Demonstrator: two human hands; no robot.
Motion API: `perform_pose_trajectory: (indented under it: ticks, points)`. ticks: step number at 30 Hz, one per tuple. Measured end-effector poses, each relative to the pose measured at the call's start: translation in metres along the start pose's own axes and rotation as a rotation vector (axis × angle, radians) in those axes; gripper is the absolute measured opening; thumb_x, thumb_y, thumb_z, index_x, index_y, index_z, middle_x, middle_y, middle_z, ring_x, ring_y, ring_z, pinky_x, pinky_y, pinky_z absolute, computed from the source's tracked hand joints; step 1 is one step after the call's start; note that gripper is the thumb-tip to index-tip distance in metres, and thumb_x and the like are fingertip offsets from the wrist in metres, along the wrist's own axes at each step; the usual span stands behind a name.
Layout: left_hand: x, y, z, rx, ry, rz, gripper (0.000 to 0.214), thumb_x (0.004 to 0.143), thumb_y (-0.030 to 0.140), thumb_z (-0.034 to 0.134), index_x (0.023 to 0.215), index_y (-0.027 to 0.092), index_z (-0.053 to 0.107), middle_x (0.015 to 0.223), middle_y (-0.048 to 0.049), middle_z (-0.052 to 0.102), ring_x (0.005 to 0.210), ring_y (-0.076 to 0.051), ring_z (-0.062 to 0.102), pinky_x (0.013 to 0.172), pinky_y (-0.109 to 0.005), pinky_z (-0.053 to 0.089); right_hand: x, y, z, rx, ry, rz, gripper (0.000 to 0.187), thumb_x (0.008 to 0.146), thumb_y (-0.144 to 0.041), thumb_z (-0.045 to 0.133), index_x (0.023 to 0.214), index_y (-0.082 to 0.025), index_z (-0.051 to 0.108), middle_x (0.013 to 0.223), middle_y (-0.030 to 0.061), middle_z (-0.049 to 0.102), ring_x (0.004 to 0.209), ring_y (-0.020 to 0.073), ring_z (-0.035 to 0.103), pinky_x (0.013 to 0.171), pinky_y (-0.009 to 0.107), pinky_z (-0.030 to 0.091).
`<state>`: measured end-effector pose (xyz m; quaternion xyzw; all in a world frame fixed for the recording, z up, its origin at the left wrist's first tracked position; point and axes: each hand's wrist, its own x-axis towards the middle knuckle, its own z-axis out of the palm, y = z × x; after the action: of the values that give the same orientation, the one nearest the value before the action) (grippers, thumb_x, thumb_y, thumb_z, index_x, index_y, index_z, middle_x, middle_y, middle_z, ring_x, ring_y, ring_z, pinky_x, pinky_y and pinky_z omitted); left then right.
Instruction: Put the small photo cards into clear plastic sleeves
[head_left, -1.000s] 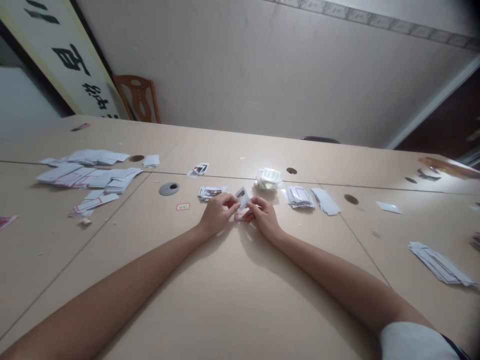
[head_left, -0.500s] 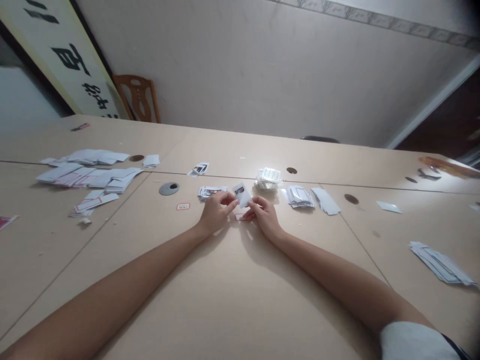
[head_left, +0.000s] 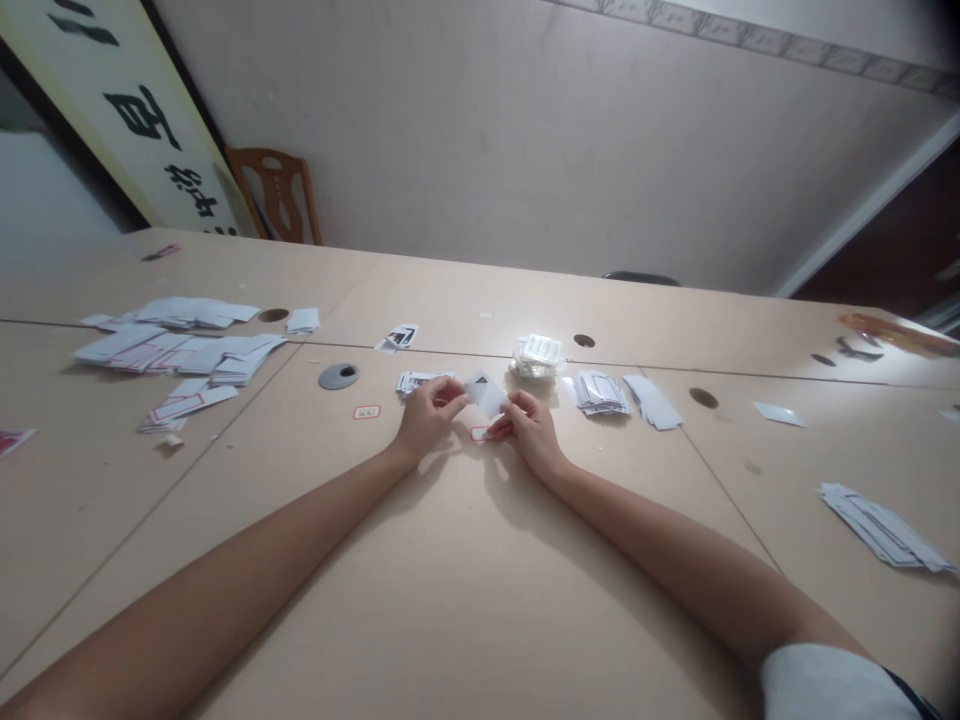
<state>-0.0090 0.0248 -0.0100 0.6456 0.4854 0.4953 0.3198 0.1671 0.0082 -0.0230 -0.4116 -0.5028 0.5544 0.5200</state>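
Note:
Between my hands is a small white card point(head_left: 489, 397) with a dark picture near its top, tilted above the table. My left hand point(head_left: 429, 418) pinches a pale edge at its left; whether that is the card or a thin sleeve, I cannot tell. On the other side, my right hand point(head_left: 531, 425) grips the card's right edge between thumb and fingers. A red-bordered label point(head_left: 478, 434) lies under the right fingertips. Picture cards point(head_left: 414, 382) are stacked behind my left hand, partly hidden. Farther back sits a pile of clear plastic sleeves point(head_left: 537, 358).
A red-bordered label point(head_left: 367, 412) lies left of my hands. White paper slips point(head_left: 180, 350) spread over the far left. Cards point(head_left: 601, 393) and white slips point(head_left: 652, 402) lie to the right, with another stack point(head_left: 883, 527) nearer the right edge. Cable holes point(head_left: 339, 376) interrupt the tabletop.
The card between my hands has turned slightly and its picture shows less. My left fingers have shifted a little left. My right hand has stayed nearly still.

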Motion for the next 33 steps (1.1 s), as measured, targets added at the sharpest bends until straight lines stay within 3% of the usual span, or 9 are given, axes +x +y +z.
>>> perform_pose_trajectory:
  ticks: [4,12,18,22,25,33]
  points:
    - [0.002,-0.004,-0.001,-0.041,0.016,-0.044,0.016,0.071,0.033,0.062,0.075,0.017,0.059,0.074,0.0001,0.062,0.069,-0.015,0.058,0.067,-0.028,0.047,0.000,0.000,-0.001,0.008,0.014,0.003,0.017,0.080,-0.036,0.058,0.078,-0.021,0.051,0.053,-0.0023,0.064,0.052,0.0174,0.067,0.055,0.027,0.054]
    - [0.002,-0.006,0.000,-0.035,-0.004,0.025,0.019,0.076,0.035,0.061,0.079,0.017,0.060,0.081,-0.0021,0.063,0.078,-0.017,0.061,0.075,-0.030,0.049,0.001,0.003,-0.002,-0.024,0.003,-0.006,0.017,0.080,-0.038,0.058,0.079,-0.021,0.052,0.053,-0.0029,0.063,0.053,0.0182,0.067,0.055,0.028,0.054]
    - [-0.003,0.003,-0.002,0.039,0.035,0.098,0.022,0.077,0.037,0.063,0.083,0.017,0.066,0.117,-0.0095,0.057,0.107,-0.022,0.058,0.084,-0.032,0.050,-0.001,-0.003,0.001,-0.036,-0.001,0.003,0.014,0.079,-0.031,0.055,0.071,-0.021,0.050,0.054,-0.0024,0.063,0.054,0.0167,0.066,0.054,0.026,0.052]
    - [-0.001,0.002,-0.002,-0.061,-0.063,0.044,0.023,0.078,0.038,0.059,0.078,0.016,0.066,0.095,-0.0071,0.066,0.090,-0.020,0.062,0.080,-0.032,0.050,-0.002,-0.004,0.001,-0.043,-0.009,0.006,0.015,0.080,-0.032,0.054,0.071,-0.020,0.050,0.054,-0.0024,0.063,0.053,0.0161,0.066,0.054,0.025,0.051]
    - [0.001,0.001,-0.001,-0.077,-0.062,0.001,0.025,0.077,0.040,0.060,0.076,0.016,0.066,0.081,-0.0046,0.065,0.083,-0.019,0.062,0.077,-0.031,0.049,-0.001,-0.003,0.000,-0.049,-0.021,-0.003,0.016,0.081,-0.034,0.054,0.072,-0.021,0.050,0.054,-0.0027,0.063,0.054,0.0164,0.066,0.054,0.025,0.052]
    - [-0.001,0.000,0.001,-0.085,-0.134,0.067,0.024,0.078,0.041,0.061,0.082,0.018,0.065,0.095,-0.0066,0.064,0.091,-0.020,0.061,0.076,-0.029,0.049,-0.001,-0.004,0.000,-0.023,-0.032,-0.002,0.016,0.079,-0.034,0.056,0.072,-0.022,0.050,0.056,-0.0041,0.060,0.055,0.0165,0.065,0.055,0.027,0.052]
